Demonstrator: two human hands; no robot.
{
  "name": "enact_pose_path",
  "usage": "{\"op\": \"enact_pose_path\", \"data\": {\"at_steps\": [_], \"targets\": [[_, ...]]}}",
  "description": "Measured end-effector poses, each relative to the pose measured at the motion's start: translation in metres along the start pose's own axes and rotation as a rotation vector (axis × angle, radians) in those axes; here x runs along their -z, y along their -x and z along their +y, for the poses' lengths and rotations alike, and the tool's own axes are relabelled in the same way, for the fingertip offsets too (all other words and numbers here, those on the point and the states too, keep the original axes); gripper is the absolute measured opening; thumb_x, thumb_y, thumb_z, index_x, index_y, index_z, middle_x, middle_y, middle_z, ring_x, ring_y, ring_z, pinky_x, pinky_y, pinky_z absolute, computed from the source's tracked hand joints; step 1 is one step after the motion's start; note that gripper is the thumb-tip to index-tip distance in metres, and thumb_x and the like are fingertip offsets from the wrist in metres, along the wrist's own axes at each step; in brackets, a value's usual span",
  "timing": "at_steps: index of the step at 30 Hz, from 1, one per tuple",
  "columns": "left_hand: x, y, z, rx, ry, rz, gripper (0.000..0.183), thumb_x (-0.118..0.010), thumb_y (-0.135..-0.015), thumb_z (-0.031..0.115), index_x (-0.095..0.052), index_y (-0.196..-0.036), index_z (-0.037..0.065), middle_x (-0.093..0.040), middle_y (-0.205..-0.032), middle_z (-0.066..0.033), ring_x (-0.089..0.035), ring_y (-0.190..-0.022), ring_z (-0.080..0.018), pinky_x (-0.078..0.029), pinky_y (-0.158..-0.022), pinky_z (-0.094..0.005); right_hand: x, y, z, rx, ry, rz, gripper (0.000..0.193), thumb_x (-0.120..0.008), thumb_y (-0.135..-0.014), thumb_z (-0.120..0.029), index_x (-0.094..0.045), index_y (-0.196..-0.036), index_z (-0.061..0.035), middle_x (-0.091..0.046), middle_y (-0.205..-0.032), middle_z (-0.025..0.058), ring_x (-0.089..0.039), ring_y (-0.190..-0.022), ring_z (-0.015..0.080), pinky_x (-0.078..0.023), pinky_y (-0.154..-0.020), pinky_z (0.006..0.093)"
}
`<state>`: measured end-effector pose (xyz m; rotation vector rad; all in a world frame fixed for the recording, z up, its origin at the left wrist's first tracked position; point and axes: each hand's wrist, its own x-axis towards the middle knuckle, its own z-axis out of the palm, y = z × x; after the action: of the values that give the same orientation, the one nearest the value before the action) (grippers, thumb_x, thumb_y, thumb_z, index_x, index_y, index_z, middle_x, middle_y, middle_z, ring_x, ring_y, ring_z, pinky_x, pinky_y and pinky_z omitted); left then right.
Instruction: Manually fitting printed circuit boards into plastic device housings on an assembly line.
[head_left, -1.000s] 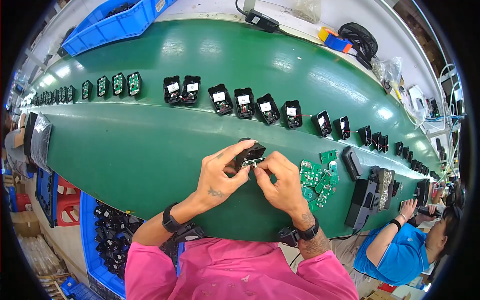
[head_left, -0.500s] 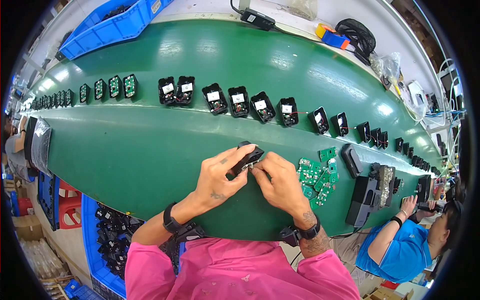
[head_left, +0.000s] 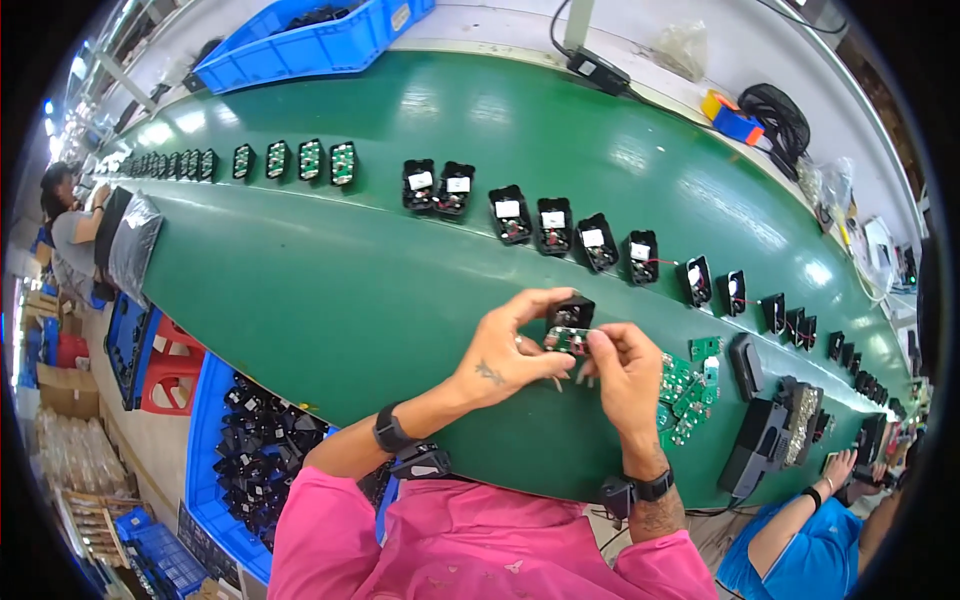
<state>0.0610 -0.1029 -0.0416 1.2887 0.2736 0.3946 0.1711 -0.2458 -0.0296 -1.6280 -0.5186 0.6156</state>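
Note:
Above the green table, my left hand is closed around a small black plastic housing, tilted so its open side faces me. A green circuit board sits at the housing's near edge, partly covered by my fingers. My right hand pinches the board's right end between thumb and fingers. Whether the board is inside the housing or only against its edge, I cannot tell. Just right of my right hand lies a loose pile of green circuit boards.
Black housings stand in a long row across the green table. A blue crate stands at the back left; a blue bin of black parts is at lower left. Dark devices sit right, near a co-worker in blue.
The view has shifted left, so the table's things appear farther right. The housing has turned to show its open side, and the circuit board between my hands now shows more plainly.

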Motion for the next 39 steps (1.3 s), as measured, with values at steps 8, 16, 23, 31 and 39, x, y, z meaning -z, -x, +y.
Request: {"op": "enact_pose_path", "data": {"at_steps": [8, 16, 23, 31, 39], "targets": [[-0.002, -0.001, 0.008, 0.116, -0.048, -0.031, 0.060, -0.062, -0.089, -0.004, -0.042, -0.145, 0.005, -0.056, -0.133, -0.0183, -0.071, -0.077, -0.0151, -0.058, -0.063, -0.0227, -0.005, 0.005, -0.004, 0.356, -0.054, -0.034, 0.025, -0.065, -0.093, -0.003, -0.065, -0.116, 0.0049, -0.060, -0.098, 0.0025, -0.054, -0.072, 0.0061, -0.043, -0.060, 0.0211], [-0.009, -0.002, 0.003, 0.052, 0.002, -0.003, 0.055, -0.055, -0.092, -0.007, -0.046, -0.144, 0.010, -0.061, -0.124, -0.0172, -0.072, -0.084, -0.0184, -0.061, -0.069, -0.0275, 0.000, 0.004, 0.005, 0.233, -0.137, 0.000, 0.018, -0.062, -0.096, -0.006, -0.062, -0.081, 0.0028, -0.060, -0.080, 0.0024, -0.053, -0.062, 0.0066, -0.040, -0.052, 0.0216], [-0.013, 0.001, -0.001, 0.000, -0.151, 0.098, 0.056, -0.064, -0.082, -0.010, -0.056, -0.135, 0.006, -0.064, -0.123, -0.0159, -0.071, -0.090, -0.0165, -0.059, -0.065, -0.0269, 0.006, 0.007, -0.004, 0.208, 0.139, -0.112, 0.023, -0.065, -0.096, -0.014, -0.063, -0.077, -0.0009, -0.057, -0.060, -0.0013, -0.051, -0.051, 0.0048, -0.038, -0.046, 0.0226], [-0.022, 0.003, -0.003, -0.276, -0.529, 0.116, 0.061, -0.055, -0.080, -0.015, -0.057, -0.136, 0.009, -0.063, -0.125, -0.0183, -0.070, -0.091, -0.0217, -0.058, -0.067, -0.0304, 0.011, 0.004, -0.005, 0.224, 0.263, -0.110, 0.031, -0.068, -0.094, -0.017, -0.060, -0.069, -0.0011, -0.054, -0.052, -0.0008, -0.050, -0.048, 0.0050, -0.036, -0.044, 0.0241], [-0.017, -0.004, 0.011, -0.254, -0.496, -0.003, 0.059, -0.050, -0.083, -0.015, -0.054, -0.139, 0.006, -0.065, -0.121, -0.0145, -0.065, -0.081, -0.0091, -0.053, -0.064, -0.0230, 0.009, 0.001, 0.002, 0.235, 0.232, 0.024, 0.031, -0.072, -0.092, -0.017, -0.061, -0.070, 0.0010, -0.048, -0.051, 0.0001, -0.038, -0.049, 0.0040, -0.030, -0.043, 0.0273]]}}
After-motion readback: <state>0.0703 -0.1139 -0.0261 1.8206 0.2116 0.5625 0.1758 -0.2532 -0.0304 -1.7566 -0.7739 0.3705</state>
